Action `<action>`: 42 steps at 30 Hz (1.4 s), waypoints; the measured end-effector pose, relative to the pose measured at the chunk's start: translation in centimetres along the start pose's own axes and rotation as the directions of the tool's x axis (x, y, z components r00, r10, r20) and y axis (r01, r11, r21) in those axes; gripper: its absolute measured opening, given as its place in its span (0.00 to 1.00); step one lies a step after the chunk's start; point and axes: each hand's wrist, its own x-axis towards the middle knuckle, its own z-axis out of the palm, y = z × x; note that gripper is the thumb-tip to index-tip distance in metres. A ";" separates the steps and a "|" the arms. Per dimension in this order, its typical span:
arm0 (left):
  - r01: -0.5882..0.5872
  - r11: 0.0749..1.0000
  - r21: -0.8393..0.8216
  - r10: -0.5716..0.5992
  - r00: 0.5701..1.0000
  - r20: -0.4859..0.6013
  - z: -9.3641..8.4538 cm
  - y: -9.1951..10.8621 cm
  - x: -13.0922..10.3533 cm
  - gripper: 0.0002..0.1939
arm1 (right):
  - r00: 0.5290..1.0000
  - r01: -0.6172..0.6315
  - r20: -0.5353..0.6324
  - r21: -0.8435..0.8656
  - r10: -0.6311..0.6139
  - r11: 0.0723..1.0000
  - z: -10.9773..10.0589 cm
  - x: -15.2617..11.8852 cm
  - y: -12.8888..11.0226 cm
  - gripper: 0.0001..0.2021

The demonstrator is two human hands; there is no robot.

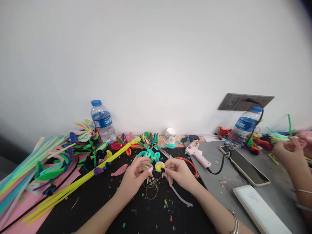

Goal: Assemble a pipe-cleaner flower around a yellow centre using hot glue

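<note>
My left hand (136, 172) is closed in a pinch, with a small pale piece (150, 170) at its fingertips, too small to name. Between the fingers of my right hand (179, 172) is a round pipe-cleaner piece (159, 166), yellow with a whitish rim. A pale lilac pipe cleaner (180, 197) trails below that hand; whether it joins the round piece is hidden. Under both hands, thin gold-coloured rings (151, 191) lie on the black mat (136, 214) among cut fuzz. Behind the hands are turquoise pipe-cleaner loops (149, 154) and scissors (164, 152).
Yellow pipe cleaners (73, 187) and a water bottle (103, 120) are at left. A paper cup (170, 136) stands by the wall. Rightward are a pink glue gun (198, 154), a phone (246, 165), a white case (260, 209), another bottle (245, 125) and another person's hand (289, 152).
</note>
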 end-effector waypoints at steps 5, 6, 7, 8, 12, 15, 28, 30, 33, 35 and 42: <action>-0.024 0.988 0.152 0.006 0.993 0.116 0.3 -0.2 -0.4 0.17 | 0.991 -0.066 0.112 -0.028 0.068 0.997 0.3 -0.4 -0.4 0.07; -0.023 0.981 0.192 -0.003 0.991 0.134 0.3 -0.1 -0.4 0.16 | 0.988 -0.078 0.133 -0.038 0.082 0.996 0.4 -0.5 -0.4 0.07; -0.023 0.973 0.229 -0.011 0.989 0.149 0.4 0.1 -0.5 0.15 | 0.984 -0.088 0.154 -0.048 0.094 0.995 0.5 -0.5 -0.4 0.07; -0.027 0.965 0.262 -0.016 0.987 0.161 0.5 0.2 -0.6 0.14 | 0.979 -0.094 0.173 -0.059 0.103 0.994 0.5 -0.6 -0.4 0.06; -0.063 0.935 0.350 0.001 0.985 0.174 0.6 0.7 -0.7 0.11 | 0.972 -0.098 0.206 -0.096 0.116 0.991 0.6 -0.6 -0.3 0.06; -0.061 0.932 0.358 -0.003 0.984 0.178 0.6 0.8 -0.7 0.11 | 0.973 -0.097 0.199 -0.123 0.120 0.988 0.6 -0.7 -0.5 0.05; -0.016 0.956 0.294 -0.039 0.983 0.181 0.7 0.5 -0.6 0.10 | 0.970 -0.087 0.208 -0.185 0.125 0.979 0.5 -0.7 -0.3 0.07; -0.011 0.958 0.286 -0.043 0.983 0.180 0.6 0.4 -0.6 0.10 | 0.970 -0.087 0.207 -0.189 0.126 0.978 0.4 -0.6 -0.3 0.07; -0.015 0.959 0.283 -0.038 0.983 0.179 0.5 0.3 -0.6 0.10 | 0.972 -0.086 0.198 -0.201 0.126 0.976 0.4 -0.6 -0.3 0.06; -0.016 0.961 0.277 -0.035 0.983 0.180 0.5 0.3 -0.6 0.10 | 0.973 -0.087 0.194 -0.209 0.128 0.974 0.4 -0.6 -0.3 0.06; -0.016 0.963 0.270 -0.030 0.986 0.164 0.5 0.3 -0.5 0.09 | 0.980 -0.094 0.152 -0.215 0.128 0.972 0.5 -0.7 -0.2 0.08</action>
